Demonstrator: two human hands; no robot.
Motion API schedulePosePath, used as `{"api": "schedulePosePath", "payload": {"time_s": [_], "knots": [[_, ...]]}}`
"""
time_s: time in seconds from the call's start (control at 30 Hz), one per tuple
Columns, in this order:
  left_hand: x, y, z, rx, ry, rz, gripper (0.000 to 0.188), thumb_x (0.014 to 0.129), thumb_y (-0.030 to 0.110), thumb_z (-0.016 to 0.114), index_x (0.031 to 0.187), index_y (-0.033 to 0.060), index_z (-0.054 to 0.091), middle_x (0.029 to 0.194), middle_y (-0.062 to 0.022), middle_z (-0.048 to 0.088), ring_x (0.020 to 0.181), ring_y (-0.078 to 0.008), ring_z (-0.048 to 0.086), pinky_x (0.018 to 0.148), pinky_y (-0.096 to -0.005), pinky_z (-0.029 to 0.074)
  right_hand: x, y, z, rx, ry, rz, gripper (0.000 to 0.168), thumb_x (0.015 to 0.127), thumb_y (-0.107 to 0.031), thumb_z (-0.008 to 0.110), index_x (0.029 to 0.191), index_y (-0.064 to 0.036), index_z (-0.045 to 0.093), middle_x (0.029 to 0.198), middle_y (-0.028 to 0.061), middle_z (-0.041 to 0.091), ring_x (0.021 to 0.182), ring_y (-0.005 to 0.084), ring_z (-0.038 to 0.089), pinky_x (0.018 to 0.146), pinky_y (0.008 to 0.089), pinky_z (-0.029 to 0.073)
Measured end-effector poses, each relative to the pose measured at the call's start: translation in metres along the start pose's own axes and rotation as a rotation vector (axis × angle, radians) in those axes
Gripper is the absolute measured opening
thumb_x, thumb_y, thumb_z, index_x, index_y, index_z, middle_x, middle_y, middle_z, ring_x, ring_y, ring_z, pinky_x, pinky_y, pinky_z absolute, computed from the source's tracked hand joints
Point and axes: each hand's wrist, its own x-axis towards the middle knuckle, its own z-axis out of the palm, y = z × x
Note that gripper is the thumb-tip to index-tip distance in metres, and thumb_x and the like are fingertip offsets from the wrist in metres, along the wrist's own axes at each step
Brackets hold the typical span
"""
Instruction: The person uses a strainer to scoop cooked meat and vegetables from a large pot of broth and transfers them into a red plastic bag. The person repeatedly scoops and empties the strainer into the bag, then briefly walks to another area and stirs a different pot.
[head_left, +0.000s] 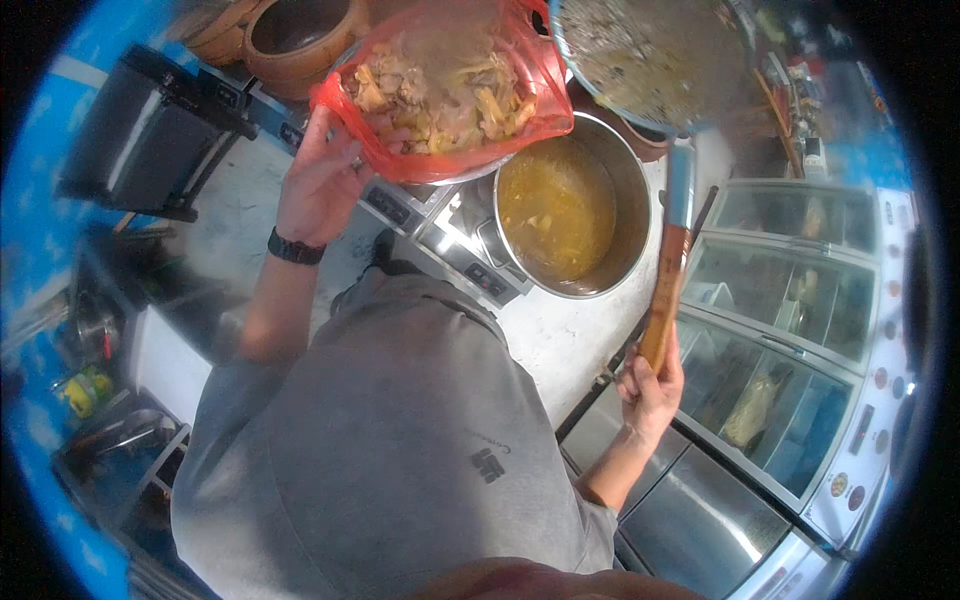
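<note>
My left hand (322, 169), with a dark band on the wrist, grips the rim of a red plastic bag (427, 166). The bag lies spread open, apparently lining a metal vessel whose edge shows underneath. Inside are pale cooked pieces of food (442, 112), probably meat, partly veiled by steam. In my right hand (652, 390) is the wooden handle of a large round wire-mesh skimmer (652, 60). Its mesh head is raised beyond a deep steel stockpot (630, 225). Yellowish broth (555, 217) with a few floating bits fills part of the pot.
Brown clay pots (300, 37) stand at the top left. Cooker units with control panels (480, 279) run beneath the bag and stockpot. On the right is a glass-doored cabinet (780, 277). A dark bin-like container (142, 135) and shelving (120, 442) are on the left.
</note>
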Motion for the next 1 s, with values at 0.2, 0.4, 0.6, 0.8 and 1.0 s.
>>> {"api": "schedulePosePath", "payload": {"time_s": [0.2,0.4,0.6,0.8,1.0], "knots": [[0.003,-0.002,0.002,0.015,-0.042,0.004,0.077,0.098,0.007,0.054,0.159,0.0085,0.008,0.142,-0.0207,0.054,0.134,-0.0396,0.052,0.115,-0.0514,0.042,-0.038,0.01,-0.082,-0.352,0.185,-0.084,0.065,0.097,-0.011,0.066,0.156,-0.007,0.038,0.086,0.0005,0.055,0.055,0.0024,0.041,0.046,0.0163,0.032],[0.009,-0.004,-0.001,0.128,-0.039,-0.01,0.085,0.098,0.011,0.057,0.161,0.0094,-0.001,0.141,-0.0223,0.054,0.133,-0.0376,0.052,0.116,-0.052,0.039,-0.022,0.044,-0.097,-0.879,0.234,0.049,0.049,0.1,-0.009,0.058,0.147,0.0,0.05,0.144,0.0208,0.056,0.134,0.0294,0.054,0.111,0.0423,0.044],[0.012,-0.002,-0.006,0.147,-0.041,-0.025,0.085,0.097,0.012,0.059,0.16,0.0075,0.002,0.137,-0.0225,0.057,0.134,-0.0374,0.051,0.117,-0.0521,0.036,0.054,0.114,-0.066,-1.265,0.228,-0.089,0.056,0.091,-0.003,0.066,0.145,-0.017,0.055,0.101,0.0253,0.068,0.093,0.0402,0.069,0.084,0.0482,0.054],[0.011,-0.003,-0.006,0.154,-0.07,-0.008,0.076,0.1,0.014,0.053,0.159,0.0056,0.006,0.145,-0.0245,0.05,0.137,-0.0382,0.047,0.119,-0.0521,0.033,0.131,0.152,-0.052,-1.521,0.174,0.111,0.064,0.096,-0.011,0.055,0.154,-0.033,0.04,0.108,0.026,0.063,0.092,0.0428,0.068,0.086,0.0512,0.055],[0.008,0.0,-0.005,0.175,-0.05,0.017,0.074,0.1,0.018,0.054,0.16,0.0062,0.012,0.152,-0.0263,0.042,0.142,-0.0401,0.042,0.121,-0.0526,0.03,0.198,0.175,-0.048,-1.706,-0.017,0.303,0.062,0.1,-0.012,0.042,0.16,-0.024,0.031,0.127,0.0292,0.061,0.109,0.0418,0.068,0.093,0.0496,0.055]]}}
